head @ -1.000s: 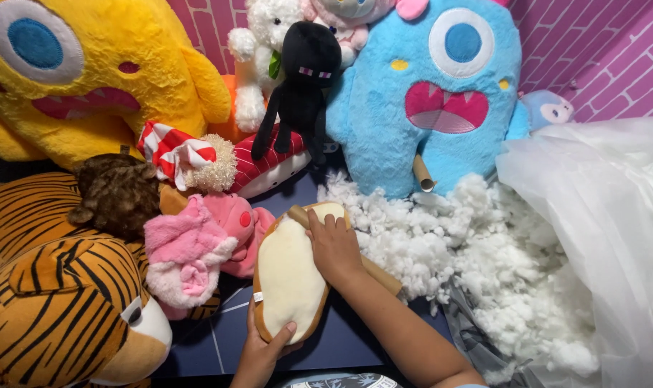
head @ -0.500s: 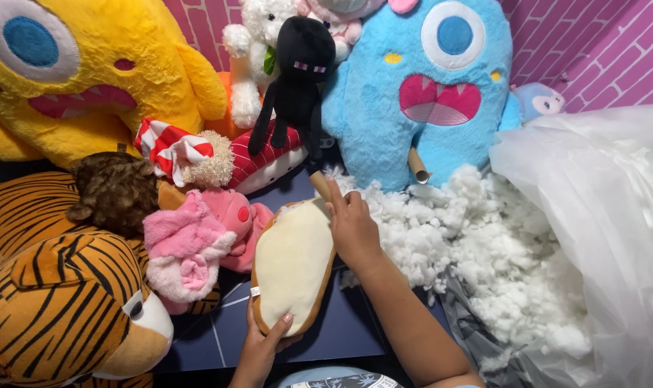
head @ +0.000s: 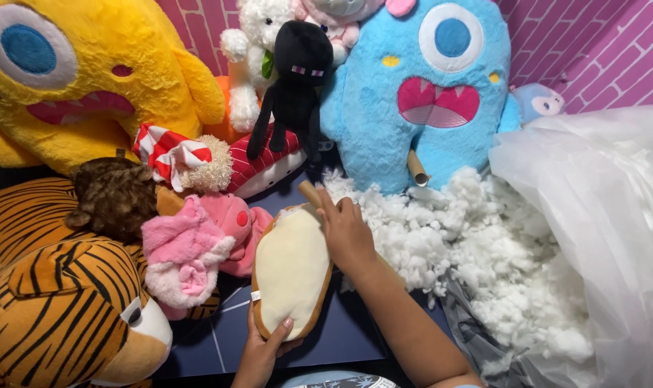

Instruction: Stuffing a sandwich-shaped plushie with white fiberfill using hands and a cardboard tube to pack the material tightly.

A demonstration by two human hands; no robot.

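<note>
- Since half a second ago my right hand [head: 348,233] hasn't really shifted; it's still parked at the top end of the tan-and-cream plush piece [head: 290,271], and the piece sits at about the same tilt.
- Right fingers [head: 332,208] are curled around a short wooden stick [head: 311,192] that pokes out at the plush's top edge.
- Left hand [head: 262,352] grips the bottom end of the plush, thumb pressed on the cream face, fingers closed round the rim.
- Plush piece is held over the dark blue floor mat [head: 341,334], near its front edge.
- Just left of it: a pink plush [head: 193,248], touching it, then the tiger plush [head: 61,287].
- Right of my hand there's a heap of white stuffing [head: 484,251], and a clear plastic bag [head: 599,215] past that.
- Blue monster plush [head: 427,86] and yellow monster plush [head: 75,79] sit along the back.
</note>
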